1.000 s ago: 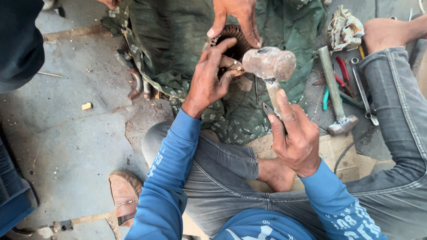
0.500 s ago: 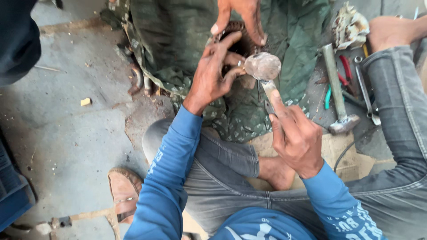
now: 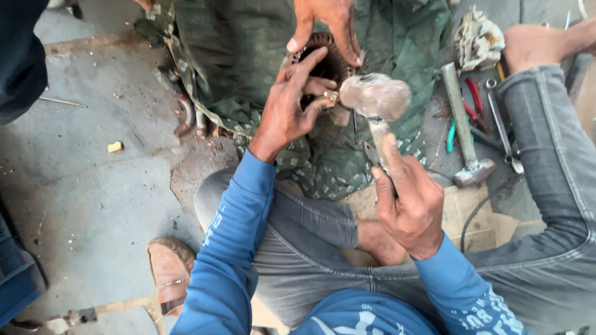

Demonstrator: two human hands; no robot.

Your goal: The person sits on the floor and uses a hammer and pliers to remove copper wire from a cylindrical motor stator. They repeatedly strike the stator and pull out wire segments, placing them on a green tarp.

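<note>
Hammer head [image 3: 375,96] now lifted slightly back from the rusty round part [image 3: 323,59] compared with half a second ago, likely between blows. Right hand [image 3: 406,201], fingers clamped on the hammer handle. Left hand [image 3: 292,105], fingers pinched together on a small piece at the part's rim. Another person's hand [image 3: 326,22] steadying the part on the green cloth [image 3: 248,49], crowding the strike zone. Second hammer [image 3: 462,130] and pliers [image 3: 475,99] lying on the floor toward its right edge.

Sitting on the concrete floor [image 3: 93,205], gripping a hammer [image 3: 375,98] by its handle in the right hand [image 3: 406,201], left hand [image 3: 292,105] pressing against a round rusty part [image 3: 326,59] on green cloth [image 3: 248,56]; another person's hand [image 3: 326,18] steadying its top.
</note>
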